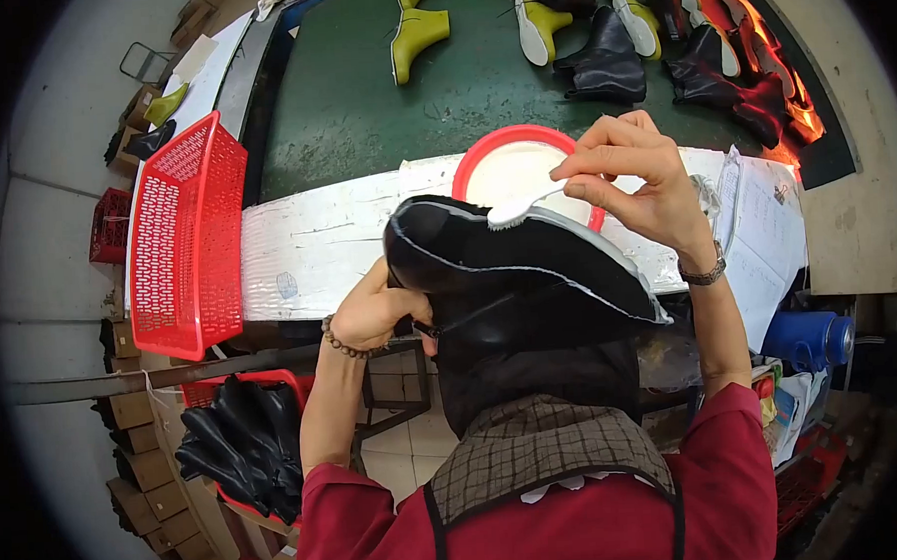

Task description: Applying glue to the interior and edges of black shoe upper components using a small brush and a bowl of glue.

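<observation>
Your left hand clasps the boot tilted over the desk's near edge, probably to turn its underside up to you; your right hand pinches the brush by its handle, bristles at the far rim, bowl right behind, presumably for easy reach.

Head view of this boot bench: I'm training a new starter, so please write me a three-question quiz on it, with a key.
1. Which hand holds the white brush?
2. True or false: the left hand is empty.
3. In the picture, where is the red perforated basket relative to the red bowl? A) to its left B) to its right C) inside it

Key: 1. The right hand. 2. False; it holds the black boot. 3. A.
</observation>
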